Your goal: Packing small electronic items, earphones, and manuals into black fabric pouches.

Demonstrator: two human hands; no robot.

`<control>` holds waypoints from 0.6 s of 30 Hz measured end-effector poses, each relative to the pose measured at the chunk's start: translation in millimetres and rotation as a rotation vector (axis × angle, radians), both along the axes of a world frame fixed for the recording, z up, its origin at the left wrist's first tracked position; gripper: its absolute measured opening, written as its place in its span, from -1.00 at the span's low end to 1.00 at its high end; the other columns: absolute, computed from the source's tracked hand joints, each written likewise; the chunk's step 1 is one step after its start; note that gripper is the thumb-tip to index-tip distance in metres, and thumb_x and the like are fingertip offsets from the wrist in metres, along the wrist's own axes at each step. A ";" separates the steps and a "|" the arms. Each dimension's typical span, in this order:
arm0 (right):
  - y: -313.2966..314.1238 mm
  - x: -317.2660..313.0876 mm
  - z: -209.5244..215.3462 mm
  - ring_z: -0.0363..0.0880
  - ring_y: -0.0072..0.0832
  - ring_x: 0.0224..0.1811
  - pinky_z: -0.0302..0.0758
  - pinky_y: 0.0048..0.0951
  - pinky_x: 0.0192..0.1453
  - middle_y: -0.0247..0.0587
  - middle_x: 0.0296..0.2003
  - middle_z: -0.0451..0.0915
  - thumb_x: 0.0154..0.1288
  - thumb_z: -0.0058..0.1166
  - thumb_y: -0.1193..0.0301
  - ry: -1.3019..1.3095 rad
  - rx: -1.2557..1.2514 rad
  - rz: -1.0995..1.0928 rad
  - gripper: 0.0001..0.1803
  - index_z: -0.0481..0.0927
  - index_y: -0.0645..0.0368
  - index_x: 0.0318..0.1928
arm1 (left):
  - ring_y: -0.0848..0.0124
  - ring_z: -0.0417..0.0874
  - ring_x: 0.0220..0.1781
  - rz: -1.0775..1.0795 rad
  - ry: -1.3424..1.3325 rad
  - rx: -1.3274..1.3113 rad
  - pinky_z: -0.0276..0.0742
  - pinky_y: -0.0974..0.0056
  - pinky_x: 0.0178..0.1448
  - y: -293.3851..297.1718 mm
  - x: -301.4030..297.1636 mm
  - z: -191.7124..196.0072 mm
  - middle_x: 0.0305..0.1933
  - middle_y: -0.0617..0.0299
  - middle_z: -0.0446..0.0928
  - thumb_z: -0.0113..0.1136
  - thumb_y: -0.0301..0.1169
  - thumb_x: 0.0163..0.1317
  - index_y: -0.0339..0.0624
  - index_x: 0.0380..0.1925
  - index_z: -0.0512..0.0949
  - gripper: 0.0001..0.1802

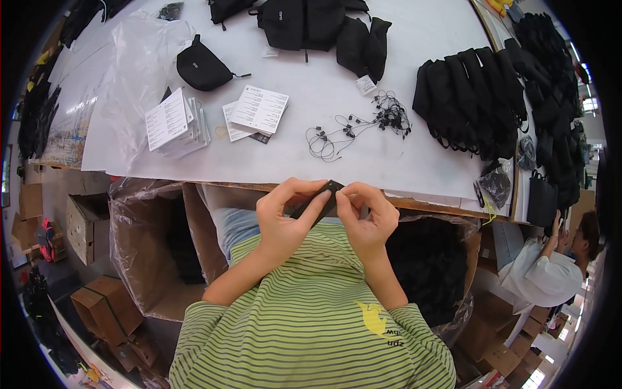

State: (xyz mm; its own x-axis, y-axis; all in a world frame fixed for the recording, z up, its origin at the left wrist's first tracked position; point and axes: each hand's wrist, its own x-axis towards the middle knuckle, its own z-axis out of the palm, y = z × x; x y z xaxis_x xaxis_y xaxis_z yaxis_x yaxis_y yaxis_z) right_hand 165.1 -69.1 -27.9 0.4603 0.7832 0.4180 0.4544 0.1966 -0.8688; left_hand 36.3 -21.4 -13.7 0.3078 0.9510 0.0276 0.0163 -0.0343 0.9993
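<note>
In front of my chest, at the table's near edge, my left hand (284, 212) pinches a black hang tag (332, 186) between thumb and fingers. My right hand (367, 217) is closed at the tag's upper right edge, thumb and forefinger pressed together. Whether a thin string is also between those fingertips is too small to tell. Beyond my hands lies a tangle of black tag strings (392, 117), some loops spread out to the left. White printed cards (260, 109) lie in a loose pile, with a taller stack of cards (170, 122) farther left.
A small black pouch (202, 65) and several black bags (304, 26) lie at the back of the white table (259, 159). A row of black bags (466, 97) sits at right. Open plastic-lined cartons (149, 259) stand below the edge. A co-worker (544, 266) is at far right.
</note>
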 end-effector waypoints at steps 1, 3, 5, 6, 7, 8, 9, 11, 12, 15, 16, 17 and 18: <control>-0.6 -0.2 0.0 0.24 -0.76 -0.74 0.15 -0.71 -0.66 -0.48 -0.74 0.33 0.01 0.29 0.59 0.005 0.003 0.008 -0.85 0.60 0.22 -0.36 | 0.55 0.61 -0.27 -0.003 -0.008 -0.004 0.55 0.47 -0.12 -0.4 -1.0 1.1 -0.33 0.23 0.60 0.26 -0.67 0.07 -0.36 -0.26 0.60 -0.81; 1.0 0.1 -3.3 0.23 -0.76 -0.74 0.15 -0.71 -0.66 -0.48 -0.74 0.33 0.01 0.29 0.59 0.005 0.008 0.009 -0.85 0.60 0.22 -0.36 | 0.55 0.62 -0.26 -0.010 -0.014 -0.014 0.55 0.46 -0.11 0.3 -0.4 0.2 -0.31 0.23 0.60 0.26 -0.67 0.07 -0.36 -0.26 0.60 -0.81; 1.9 0.2 -4.6 0.23 -0.75 -0.74 0.15 -0.71 -0.66 -0.48 -0.74 0.33 0.00 0.30 0.59 0.007 0.014 0.013 -0.85 0.60 0.22 -0.37 | 0.55 0.62 -0.25 -0.028 0.000 0.002 0.56 0.45 -0.11 0.5 -0.5 -0.9 -0.31 0.22 0.61 0.26 -0.67 0.07 -0.35 -0.26 0.60 -0.81; 2.1 0.1 -4.8 0.24 -0.75 -0.74 0.15 -0.71 -0.66 -0.48 -0.74 0.33 0.00 0.30 0.59 0.000 0.015 0.014 -0.84 0.60 0.22 -0.36 | 0.55 0.62 -0.25 -0.027 0.000 0.001 0.56 0.45 -0.11 0.6 -1.0 -0.8 -0.31 0.22 0.61 0.26 -0.67 0.07 -0.35 -0.26 0.60 -0.81; 2.5 0.1 -4.8 0.24 -0.75 -0.74 0.15 -0.71 -0.66 -0.48 -0.74 0.34 0.00 0.30 0.59 -0.007 0.017 0.016 -0.84 0.60 0.22 -0.36 | 0.55 0.62 -0.25 -0.029 0.005 0.003 0.56 0.44 -0.11 0.8 -1.6 -0.4 -0.31 0.22 0.61 0.26 -0.67 0.07 -0.35 -0.26 0.60 -0.80; 2.1 -0.1 -4.9 0.24 -0.75 -0.74 0.15 -0.71 -0.66 -0.48 -0.74 0.34 0.00 0.30 0.59 -0.008 0.015 0.015 -0.84 0.60 0.22 -0.36 | 0.55 0.62 -0.25 -0.033 0.009 0.003 0.57 0.44 -0.11 0.6 -1.7 -0.6 -0.30 0.23 0.61 0.27 -0.66 0.07 -0.35 -0.26 0.60 -0.80; 2.1 -0.5 -4.6 0.24 -0.75 -0.74 0.15 -0.72 -0.66 -0.48 -0.74 0.34 0.00 0.30 0.59 -0.016 0.031 0.011 -0.84 0.60 0.22 -0.36 | 0.55 0.62 -0.25 -0.034 0.008 0.002 0.57 0.44 -0.11 0.6 -1.5 -0.4 -0.30 0.23 0.61 0.27 -0.66 0.07 -0.35 -0.26 0.60 -0.80; 2.3 -1.4 -4.1 0.25 -0.76 -0.74 0.15 -0.73 -0.66 -0.48 -0.74 0.34 0.00 0.29 0.59 -0.025 0.047 0.008 -0.84 0.60 0.22 -0.36 | 0.55 0.62 -0.25 -0.060 0.014 0.010 0.57 0.44 -0.11 0.4 -1.5 0.9 -0.31 0.23 0.61 0.27 -0.66 0.07 -0.35 -0.25 0.60 -0.80; 2.7 -1.9 -3.8 0.25 -0.76 -0.74 0.15 -0.73 -0.67 -0.48 -0.74 0.35 0.00 0.29 0.60 -0.021 0.048 0.007 -0.85 0.60 0.22 -0.37 | 0.55 0.62 -0.25 -0.060 0.014 0.010 0.57 0.44 -0.11 0.0 -1.6 1.2 -0.31 0.23 0.61 0.27 -0.66 0.07 -0.35 -0.25 0.60 -0.80; 2.6 -1.3 -3.7 0.27 -0.77 -0.73 0.17 -0.73 -0.65 -0.46 -0.73 0.37 0.03 0.28 0.59 -0.024 0.025 0.007 -0.85 0.59 0.22 -0.35 | 0.55 0.62 -0.26 -0.055 -0.004 -0.014 0.57 0.45 -0.11 -0.5 -2.2 0.7 -0.31 0.22 0.61 0.27 -0.66 0.06 -0.35 -0.25 0.61 -0.80; 2.8 -1.1 -3.6 0.28 -0.77 -0.73 0.19 -0.73 -0.64 -0.44 -0.73 0.39 0.04 0.28 0.59 -0.031 0.003 0.008 -0.84 0.58 0.22 -0.33 | 0.54 0.62 -0.27 -0.054 0.021 0.045 0.56 0.44 -0.13 0.2 -2.7 0.1 -0.32 0.22 0.61 0.27 -0.67 0.06 -0.35 -0.25 0.60 -0.79; 2.9 -2.0 0.9 0.28 -0.77 -0.73 0.19 -0.73 -0.64 -0.44 -0.73 0.39 0.04 0.28 0.59 -0.031 0.002 0.009 -0.84 0.58 0.22 -0.33 | 0.53 0.61 -0.28 -0.054 0.046 0.105 0.56 0.44 -0.15 0.5 -3.4 -0.5 -0.32 0.22 0.61 0.28 -0.67 0.05 -0.36 -0.25 0.60 -0.78; 3.2 -3.6 9.0 0.30 -0.76 -0.71 0.20 -0.72 -0.62 -0.41 -0.72 0.42 0.09 0.25 0.58 0.121 -0.079 0.037 -0.85 0.56 0.24 -0.30 | 0.53 0.61 -0.28 -0.052 0.046 0.105 0.56 0.44 -0.15 1.2 -4.4 -2.3 -0.32 0.22 0.61 0.28 -0.67 0.05 -0.36 -0.25 0.60 -0.78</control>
